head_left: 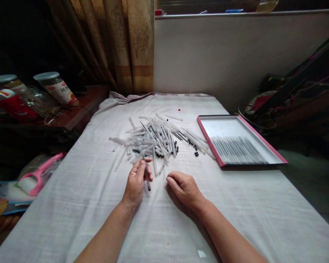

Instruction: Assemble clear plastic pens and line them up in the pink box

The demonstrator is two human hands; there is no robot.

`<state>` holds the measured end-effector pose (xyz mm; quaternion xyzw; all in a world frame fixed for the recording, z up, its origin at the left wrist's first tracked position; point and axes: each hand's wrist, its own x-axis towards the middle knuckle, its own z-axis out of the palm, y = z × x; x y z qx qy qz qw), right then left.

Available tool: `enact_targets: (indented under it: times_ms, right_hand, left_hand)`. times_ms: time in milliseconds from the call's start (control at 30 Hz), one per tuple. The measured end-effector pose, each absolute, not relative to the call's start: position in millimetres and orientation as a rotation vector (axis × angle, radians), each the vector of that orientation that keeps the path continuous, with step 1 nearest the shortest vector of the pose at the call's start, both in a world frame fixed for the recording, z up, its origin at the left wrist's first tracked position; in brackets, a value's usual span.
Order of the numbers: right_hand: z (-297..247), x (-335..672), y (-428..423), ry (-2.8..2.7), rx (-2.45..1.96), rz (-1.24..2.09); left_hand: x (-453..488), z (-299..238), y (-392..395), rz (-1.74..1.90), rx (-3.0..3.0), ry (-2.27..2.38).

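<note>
Pen (147,179) is pinched in the left hand (135,179), at the near edge of the heap (153,138), and I'd guess a loose grip could let it slip; the right hand (185,186) is curled nearby, whether around anything I can't tell. Pulling from that heap might send the black caps (196,154) rolling over the worktop (153,226), and stray tubes (205,147) reach close to the box (222,128) with its row of pens (238,150), crowding the way in.

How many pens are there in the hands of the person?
1 pen is visible: it is in the left hand, its dark end toward the person. The right hand is curled, so it may hide something.
</note>
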<state>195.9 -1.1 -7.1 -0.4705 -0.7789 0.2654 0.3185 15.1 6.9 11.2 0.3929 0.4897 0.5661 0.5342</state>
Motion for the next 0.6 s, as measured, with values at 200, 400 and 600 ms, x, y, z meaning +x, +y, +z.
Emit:
enact_targets:
  times_ms: [200,400,600]
  right_hand:
    - [-5,202,10,-2.081,-1.282,0.675]
    - [0,209,48,-1.911,-1.424,0.531]
    - [-18,221,73,-1.751,-1.606,0.378]
  left_hand:
    - [6,9,11,1.258,1.021,1.229]
    - [5,0,14,1.222,1.046,1.229]
    - [4,-3,16,1.165,1.103,1.249]
